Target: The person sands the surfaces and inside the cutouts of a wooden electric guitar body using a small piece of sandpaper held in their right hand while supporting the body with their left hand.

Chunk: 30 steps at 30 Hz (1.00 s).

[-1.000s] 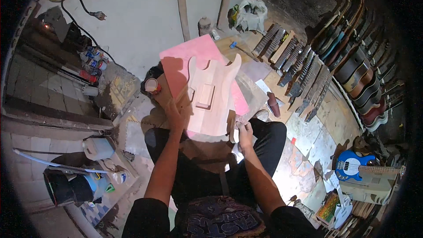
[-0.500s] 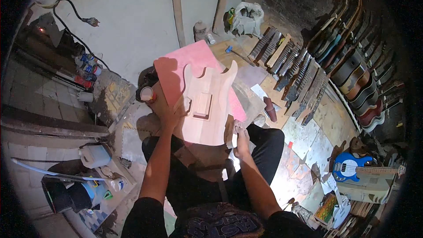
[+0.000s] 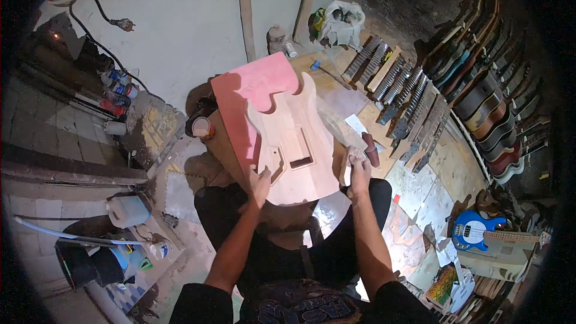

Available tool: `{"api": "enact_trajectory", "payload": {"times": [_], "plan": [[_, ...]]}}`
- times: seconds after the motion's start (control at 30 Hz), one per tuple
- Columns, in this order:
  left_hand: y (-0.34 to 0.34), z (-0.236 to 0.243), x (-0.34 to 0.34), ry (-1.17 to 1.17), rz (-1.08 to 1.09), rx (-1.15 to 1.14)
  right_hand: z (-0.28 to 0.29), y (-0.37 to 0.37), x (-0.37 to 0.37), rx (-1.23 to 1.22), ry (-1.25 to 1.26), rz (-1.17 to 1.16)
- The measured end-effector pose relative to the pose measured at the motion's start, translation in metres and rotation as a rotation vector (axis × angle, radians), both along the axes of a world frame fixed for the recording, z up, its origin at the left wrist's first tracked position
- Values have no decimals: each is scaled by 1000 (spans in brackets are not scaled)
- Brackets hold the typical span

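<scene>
A bare, pale wooden electric guitar body (image 3: 312,183) lies tilted over my lap and the pink sheet (image 3: 273,69), its horns pointing away from me. Routed cavities show in its upturned face. My left hand (image 3: 260,186) grips the body's lower left edge, thumb on top beside the curved cavity. Just off the lower right edge, my right hand (image 3: 359,171) is closed around a small, light-coloured sanding block (image 3: 345,171). Its fingers partly cover the block. A dark red-brown roll (image 3: 371,150), like rolled sandpaper, lies right behind that hand.
An open tin (image 3: 202,127) stands left of the pink sheet. Several fretted guitar necks (image 3: 408,87) lie in rows at the right, with a rack of guitars (image 3: 480,111) beyond. A blue bass guitar (image 3: 471,230) rests at the lower right. A blue-headed hammer (image 3: 316,65) lies farther back.
The guitar body has turned counterclockwise and shifted slightly right. My left hand has moved toward me and right along its edge. My right hand has gone right and away with the block.
</scene>
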<state>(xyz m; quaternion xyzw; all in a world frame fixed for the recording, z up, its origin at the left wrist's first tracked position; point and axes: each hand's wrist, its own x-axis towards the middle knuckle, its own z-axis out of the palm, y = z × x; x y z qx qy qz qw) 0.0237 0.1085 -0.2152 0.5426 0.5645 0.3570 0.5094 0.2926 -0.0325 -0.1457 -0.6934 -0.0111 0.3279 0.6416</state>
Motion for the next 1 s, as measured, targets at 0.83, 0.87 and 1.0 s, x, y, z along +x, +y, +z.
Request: {"api": "enact_trajectory", "payload": {"times": [0.83, 0.87, 1.0], "plan": [[-7, 44, 11, 695, -335, -64, 24, 66, 6, -256, -1164, 728], [-6, 46, 11, 732, -357, -13, 21, 66, 4, -253, -1216, 710], [12, 48, 12, 815, -369, 427, 19, 66, -10, -391, -1136, 669]]}}
